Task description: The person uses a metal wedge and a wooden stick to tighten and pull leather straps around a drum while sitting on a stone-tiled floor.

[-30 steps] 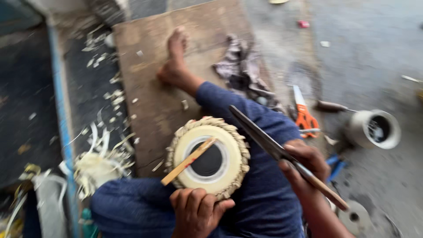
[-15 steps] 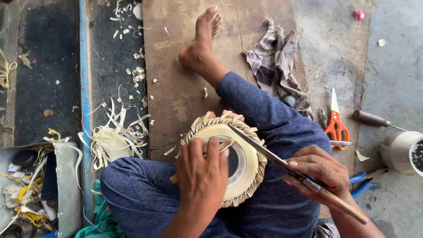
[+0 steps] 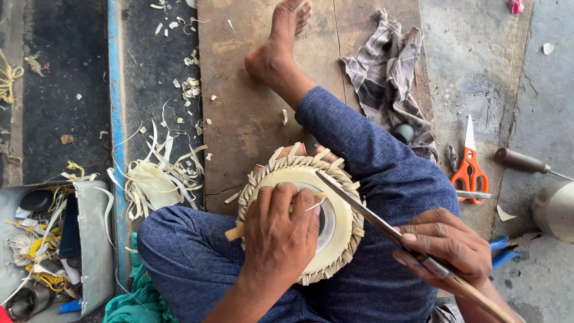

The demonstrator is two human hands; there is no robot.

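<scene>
- Two hands worked: the left hand [image 3: 280, 230] lay pressed on the drum [image 3: 302, 215] in the lap, its grip clenched on a small stick [image 3: 234, 232].
- Right hand [image 3: 445, 246] grasped a long knife [image 3: 365, 210] by its handle.
- Drum looked stiff, skin fragile; best held by its braided rim.

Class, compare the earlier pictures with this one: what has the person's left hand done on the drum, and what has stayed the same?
The left hand moved from the near rim of the round cream-skinned drum with woven strap edging up onto its face, pressing the thin wooden stick against the skin. The right hand still grips the long metal blade with wooden handle, its tip on the drum. The orange-handled scissors stayed put.
</scene>
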